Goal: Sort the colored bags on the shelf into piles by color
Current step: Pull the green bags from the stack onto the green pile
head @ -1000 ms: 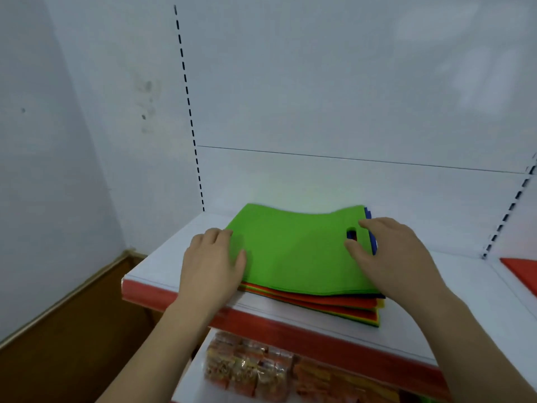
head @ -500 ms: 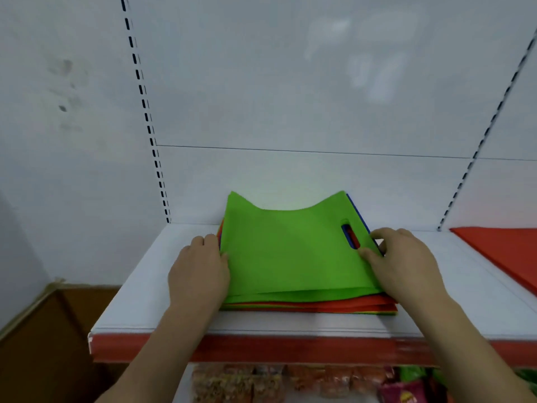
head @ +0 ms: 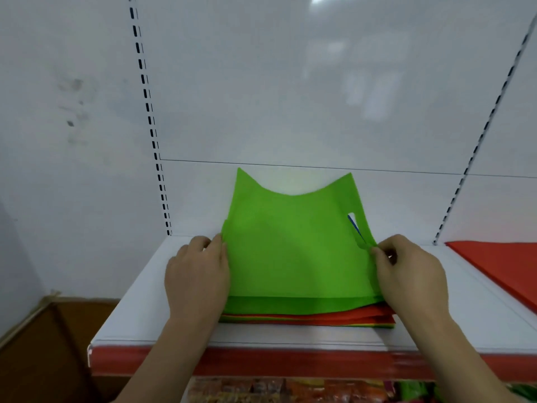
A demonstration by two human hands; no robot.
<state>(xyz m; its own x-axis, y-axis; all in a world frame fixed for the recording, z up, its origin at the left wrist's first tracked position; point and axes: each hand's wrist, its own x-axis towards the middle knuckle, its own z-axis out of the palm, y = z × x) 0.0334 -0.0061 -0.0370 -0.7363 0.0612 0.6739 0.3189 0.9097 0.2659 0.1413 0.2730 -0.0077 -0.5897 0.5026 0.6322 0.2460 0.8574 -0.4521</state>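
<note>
**Both hands take the top green bag by its side edges**

Head view: A stack of colored bags [head: 308, 317] lies on the white shelf [head: 139, 309], near its front edge and between the two slotted uprights of the back panel. The top green bag [head: 290, 245] lies flat over the stack, its far edge curled up against the back panel in two peaks, its cut-out handle slot on the right side showing a sliver of blue beneath. Below it, along the front edge, another green layer shows, then red ones, with thin yellow and green edges at the bottom.

The left hand [head: 197, 280] rests at the bag's left edge, fingers [head: 216, 242] curled and pressed together, pinching that edge so it puckers. The right hand [head: 412, 280] is at the right edge just below the handle slot, its fingertips drawn together and pinching the green fabric, which bunches there.

Farther right on the same shelf, well apart from the stack, lies a flat red bag pile [head: 499, 266], partly cut off by the frame. A red strip [head: 290, 362] runs along the shelf front, and packaged goods [head: 261, 391] show blurred on the level below.
</note>
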